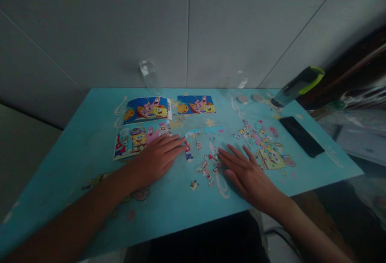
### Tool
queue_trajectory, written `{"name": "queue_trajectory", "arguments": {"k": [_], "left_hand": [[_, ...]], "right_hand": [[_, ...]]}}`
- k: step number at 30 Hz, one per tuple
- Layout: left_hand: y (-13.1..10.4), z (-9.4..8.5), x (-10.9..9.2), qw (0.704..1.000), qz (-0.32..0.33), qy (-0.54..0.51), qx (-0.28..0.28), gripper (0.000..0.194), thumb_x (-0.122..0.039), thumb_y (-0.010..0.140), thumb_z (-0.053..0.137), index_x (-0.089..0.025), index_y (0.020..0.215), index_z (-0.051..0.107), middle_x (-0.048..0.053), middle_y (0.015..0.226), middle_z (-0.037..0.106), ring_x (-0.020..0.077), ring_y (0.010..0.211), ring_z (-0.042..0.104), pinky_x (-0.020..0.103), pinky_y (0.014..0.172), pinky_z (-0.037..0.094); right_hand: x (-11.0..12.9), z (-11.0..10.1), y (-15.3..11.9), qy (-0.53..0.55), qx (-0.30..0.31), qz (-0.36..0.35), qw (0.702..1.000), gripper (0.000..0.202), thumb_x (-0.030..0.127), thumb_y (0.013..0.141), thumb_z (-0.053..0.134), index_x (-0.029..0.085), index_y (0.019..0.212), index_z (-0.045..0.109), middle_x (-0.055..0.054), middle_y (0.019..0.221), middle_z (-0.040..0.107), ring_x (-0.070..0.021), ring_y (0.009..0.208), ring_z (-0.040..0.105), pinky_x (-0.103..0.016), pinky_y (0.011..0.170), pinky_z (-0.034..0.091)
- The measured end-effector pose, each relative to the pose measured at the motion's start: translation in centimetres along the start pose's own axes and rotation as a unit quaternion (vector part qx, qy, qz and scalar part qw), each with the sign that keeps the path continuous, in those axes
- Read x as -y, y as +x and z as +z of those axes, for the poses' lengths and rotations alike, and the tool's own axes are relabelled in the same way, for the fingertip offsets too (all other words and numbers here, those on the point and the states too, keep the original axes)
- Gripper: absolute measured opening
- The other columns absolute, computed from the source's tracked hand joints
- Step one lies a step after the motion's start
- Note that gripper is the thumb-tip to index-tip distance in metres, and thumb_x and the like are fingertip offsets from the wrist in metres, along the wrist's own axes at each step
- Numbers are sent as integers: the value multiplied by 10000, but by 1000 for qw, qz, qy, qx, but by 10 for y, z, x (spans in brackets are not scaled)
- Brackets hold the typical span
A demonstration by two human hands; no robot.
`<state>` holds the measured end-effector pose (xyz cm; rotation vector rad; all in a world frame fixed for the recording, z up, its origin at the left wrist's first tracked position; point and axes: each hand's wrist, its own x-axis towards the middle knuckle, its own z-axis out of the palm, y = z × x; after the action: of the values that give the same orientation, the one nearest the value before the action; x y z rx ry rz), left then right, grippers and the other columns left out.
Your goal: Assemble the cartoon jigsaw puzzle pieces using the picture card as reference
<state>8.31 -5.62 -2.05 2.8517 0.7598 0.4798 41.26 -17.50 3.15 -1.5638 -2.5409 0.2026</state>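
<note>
My left hand (163, 152) lies flat with its fingers stretched to the right, partly over the lower picture sheet (129, 140). Its fingertips reach the left side of a partly joined puzzle strip (188, 152), which has a blue edge row (203, 130) along its top. To the right, my right hand (243, 170) rests palm down with fingers apart. Its fingertips touch or nearly touch a loose cluster of jigsaw pieces (206, 168); which piece lies under them is hidden. One single jigsaw piece (194, 185) sits closer to the table's front edge.
A joined cartoon puzzle (196, 105) lies at the back, beside an upper picture sheet (147, 109). More loose pieces (256, 132) are heaped right of centre. A black phone-like slab (301, 136), a dark bottle (297, 86), two round lids (242, 99) and clear containers (150, 76) stand around.
</note>
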Motion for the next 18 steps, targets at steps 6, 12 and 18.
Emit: {"name": "queue_trajectory", "arguments": {"k": [6,12,18], "left_hand": [[0,0,0,1000,6,4,6,505,-146,998,451,-268,1486,495,46,1563,476,250,1467,405,540,1235,320],[0,-1,0,1000,2,11,6,496,-149,1000,448,-265,1479,500,38,1570,466,237,1474,388,533,1245,305],[0,-1,-1,1000,1,10,12,520,-128,981,463,-265,1482,496,35,1572,464,235,1479,382,530,1248,300]], "right_hand": [[-24,-7,-37,22,-111,9,994,382,223,980,570,291,1349,640,-38,1448,611,-297,1408,482,-580,1153,405],[-31,-2,-75,-54,-31,-24,998,511,298,954,620,339,1458,544,-18,1576,471,-358,1438,428,-696,1180,285],[-26,8,-56,-90,-41,33,995,464,344,991,573,316,1453,557,-58,1626,392,-358,1462,388,-666,1185,286]]}}
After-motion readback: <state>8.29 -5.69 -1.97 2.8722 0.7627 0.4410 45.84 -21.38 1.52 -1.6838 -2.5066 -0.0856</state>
